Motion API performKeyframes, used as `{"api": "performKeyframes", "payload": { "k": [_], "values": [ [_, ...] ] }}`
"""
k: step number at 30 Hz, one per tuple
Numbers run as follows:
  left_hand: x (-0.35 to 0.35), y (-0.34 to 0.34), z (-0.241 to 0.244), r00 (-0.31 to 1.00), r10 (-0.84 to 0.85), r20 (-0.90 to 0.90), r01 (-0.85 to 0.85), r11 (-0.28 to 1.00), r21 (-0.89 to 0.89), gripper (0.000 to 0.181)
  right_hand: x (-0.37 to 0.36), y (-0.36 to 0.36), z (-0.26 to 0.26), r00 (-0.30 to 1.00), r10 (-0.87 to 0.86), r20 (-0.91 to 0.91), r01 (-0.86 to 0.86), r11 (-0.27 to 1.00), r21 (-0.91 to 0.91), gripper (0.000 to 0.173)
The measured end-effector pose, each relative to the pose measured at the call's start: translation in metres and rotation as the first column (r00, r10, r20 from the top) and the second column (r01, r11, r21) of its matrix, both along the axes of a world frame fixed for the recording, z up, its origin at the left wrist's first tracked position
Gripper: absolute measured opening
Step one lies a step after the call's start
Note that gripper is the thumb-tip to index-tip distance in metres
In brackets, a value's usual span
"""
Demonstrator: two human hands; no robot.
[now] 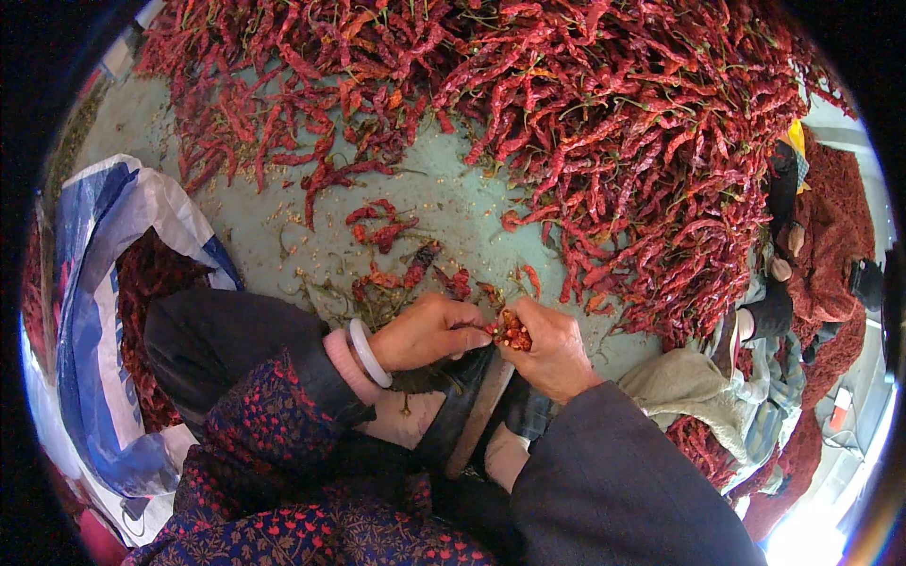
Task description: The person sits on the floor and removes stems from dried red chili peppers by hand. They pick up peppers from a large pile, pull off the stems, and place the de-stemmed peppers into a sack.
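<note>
My left hand [423, 334], with a pale bangle [367, 351] on its wrist, meets my right hand [546, 344] just above my lap. Curled in the fingers of my right hand is a broken dried red chili pepper [515, 334], its insides and pale seeds exposed. The thumb and forefinger of my left hand pinch at the pepper's near side. Just beyond my hands, torn chili pieces [382, 278] and loose stems [329, 293] lie on a grey-green surface [453, 177] scattered with seeds.
A large heap of whole dried red chilies [601, 120] spans the far side and right. At left stands an open blue-and-white woven sack [92, 269] holding dark red chilies [152, 311]. Beige cloth sacking [676, 385] lies at right, where another person's hand [781, 269] shows.
</note>
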State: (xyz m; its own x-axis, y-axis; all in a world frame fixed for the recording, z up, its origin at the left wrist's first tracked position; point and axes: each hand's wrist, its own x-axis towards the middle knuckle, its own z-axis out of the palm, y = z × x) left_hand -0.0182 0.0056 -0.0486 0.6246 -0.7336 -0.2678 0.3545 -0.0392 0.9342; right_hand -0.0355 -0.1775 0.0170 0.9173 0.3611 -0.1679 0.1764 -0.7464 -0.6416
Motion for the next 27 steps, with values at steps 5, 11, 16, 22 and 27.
{"api": "performKeyframes", "payload": {
  "k": [5,11,16,22,27],
  "values": [
    [0.001,0.0,-0.005,0.994,-0.102,0.043,0.1,0.994,0.054,0.018,0.002,-0.001,0.0,0.972,-0.041,-0.232,0.053,0.998,0.045,0.024],
    [0.006,0.002,0.007,0.956,-0.293,-0.035,0.293,0.956,0.007,0.018,0.004,-0.012,-0.004,0.898,0.064,-0.435,0.012,0.986,0.169,0.021],
    [0.01,0.007,0.008,0.889,-0.456,-0.036,0.438,0.871,-0.222,0.017,0.007,-0.012,0.001,0.738,0.209,-0.642,0.095,0.909,0.405,0.02],
    [0.008,0.01,0.015,0.884,-0.448,-0.134,0.354,0.829,-0.434,0.011,0.009,-0.005,0.016,0.629,0.246,-0.737,0.25,0.834,0.492,0.016],
    [0.01,0.016,0.021,0.88,-0.472,-0.056,0.37,0.754,-0.543,0.016,0.008,0.004,0.017,0.56,0.245,-0.791,0.42,0.739,0.527,0.012]
  ]
}}
